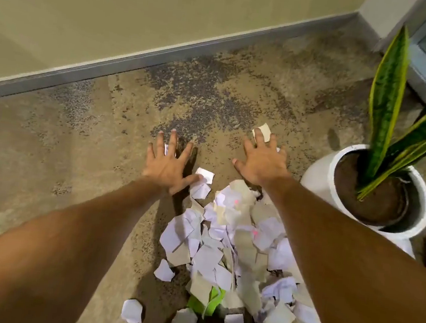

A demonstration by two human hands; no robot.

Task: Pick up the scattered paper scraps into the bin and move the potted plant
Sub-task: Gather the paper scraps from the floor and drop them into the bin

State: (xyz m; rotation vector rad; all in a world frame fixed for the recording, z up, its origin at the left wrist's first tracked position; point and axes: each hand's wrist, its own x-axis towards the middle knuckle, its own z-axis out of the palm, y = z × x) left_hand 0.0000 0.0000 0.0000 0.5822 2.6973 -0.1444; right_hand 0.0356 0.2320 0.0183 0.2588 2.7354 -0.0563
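Lying heaped on the carpet, paper scraps (235,233) look white, torn, crumpled.

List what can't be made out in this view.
- Bin: none in the head view; whether it lies outside the frame cannot be told.
- Pile of scraps: right side covered by the right forearm, near end cut by the bottom edge.
- Plant: leaf tips cut by the top and right edges.
- Scrap: partly under the right hand.

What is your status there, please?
Left hand and right hand open, flat on carpet. Paper scraps piled, unbinned. Potted plant beside right hand.
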